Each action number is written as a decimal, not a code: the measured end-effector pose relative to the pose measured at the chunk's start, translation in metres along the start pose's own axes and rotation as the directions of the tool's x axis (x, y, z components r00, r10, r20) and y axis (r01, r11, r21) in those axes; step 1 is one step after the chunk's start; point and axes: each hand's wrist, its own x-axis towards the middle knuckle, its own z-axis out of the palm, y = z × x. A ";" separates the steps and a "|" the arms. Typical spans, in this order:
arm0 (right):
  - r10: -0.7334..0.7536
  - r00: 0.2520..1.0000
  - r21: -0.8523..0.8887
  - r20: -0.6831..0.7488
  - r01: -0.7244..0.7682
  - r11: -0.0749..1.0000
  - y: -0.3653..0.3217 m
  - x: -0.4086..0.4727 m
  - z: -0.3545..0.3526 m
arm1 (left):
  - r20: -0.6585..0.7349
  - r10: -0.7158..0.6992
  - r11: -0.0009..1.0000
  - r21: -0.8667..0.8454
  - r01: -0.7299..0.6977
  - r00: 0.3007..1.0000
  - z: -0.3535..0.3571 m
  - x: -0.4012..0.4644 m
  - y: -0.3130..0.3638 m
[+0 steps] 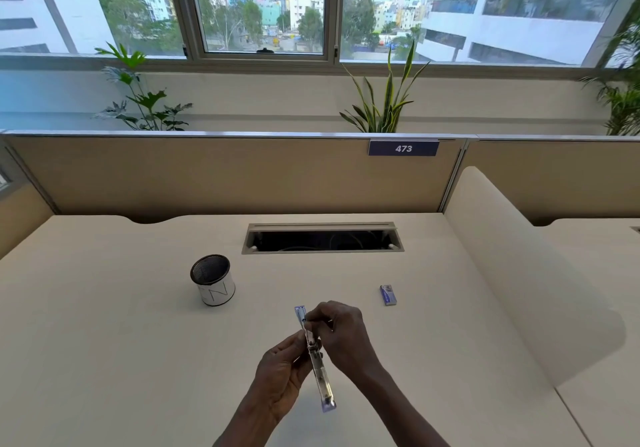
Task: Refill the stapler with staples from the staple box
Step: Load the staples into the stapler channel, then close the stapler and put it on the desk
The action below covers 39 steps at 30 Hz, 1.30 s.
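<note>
**A:** Two hands are holding the stapler [316, 356] up above the desk [104, 342], and I'm watching for trouble. It's swung fully open into one long strip. The left hand [282, 374] is pinching it near the hinge, and the right hand [341, 332] is closing its fingertips on the upper half. Both ends are sticking out past the fingers, unsupported.

**B:** What's worrying you?

**A:** I'm thinking the strip could twist or slip in such a light pinch, or the spring pusher could snap onto a fingertip. I can't tell whether any staples are sitting in the channel.

**B:** And the staple box?

**A:** The staple box [388, 295] is lying flat on the desk, well apart, beyond and right of the right hand. Neither hand is free, so I'm expecting one to let go first.
</note>
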 end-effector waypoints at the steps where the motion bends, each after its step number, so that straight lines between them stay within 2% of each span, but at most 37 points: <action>1: -0.014 1.000 -0.034 0.005 0.014 0.999 0.001 0.001 0.000 | -0.004 -0.001 1.000 0.006 0.001 1.000 -0.001 0.000 -0.001; 6: -0.019 0.997 -0.170 0.072 0.030 0.985 0.010 0.004 0.001 | -0.002 -0.014 0.999 0.035 0.014 1.000 0.000 -0.001 -0.005; 11: -0.026 0.991 -0.213 0.129 0.053 0.976 0.013 0.001 0.003 | -0.006 0.007 1.000 0.016 -0.007 1.000 -0.002 -0.001 -0.007; 15: -0.076 0.984 -0.278 0.161 0.119 0.953 0.014 -0.005 0.006 | 0.005 -0.003 1.000 -0.004 0.003 1.000 -0.003 -0.001 -0.005; 20: -0.173 0.958 -0.428 0.228 0.258 0.866 0.018 -0.013 0.008 | 0.034 -0.013 1.000 0.003 0.013 0.999 -0.003 -0.002 -0.002; 22: -0.171 0.957 -0.449 0.236 0.263 0.854 0.018 -0.015 0.008 | 0.049 -0.014 1.000 0.000 0.014 0.999 -0.002 -0.004 -0.001; 24: -0.113 0.971 -0.418 0.212 0.194 0.887 0.015 -0.016 0.009 | 0.058 -0.008 1.000 0.002 0.008 0.998 0.000 -0.003 0.001; 28: 0.117 0.989 -0.281 0.094 -0.086 0.956 0.006 -0.017 0.010 | 0.057 0.007 1.000 -0.030 -0.006 0.998 0.004 0.000 0.005; 31: 0.252 0.956 -0.245 0.147 -0.212 0.946 -0.002 -0.019 0.004 | 0.025 0.034 0.997 -0.072 -0.032 0.999 0.002 0.005 0.010; 35: 0.354 0.898 -0.320 0.261 -0.265 0.909 -0.006 -0.023 -0.001 | -0.046 0.047 0.999 -0.020 -0.048 0.998 -0.004 0.011 0.014; 39: 0.372 0.892 -0.361 0.257 -0.269 0.893 -0.006 -0.027 -0.001 | -0.105 0.076 0.992 -0.089 -0.086 0.992 -0.008 0.013 0.015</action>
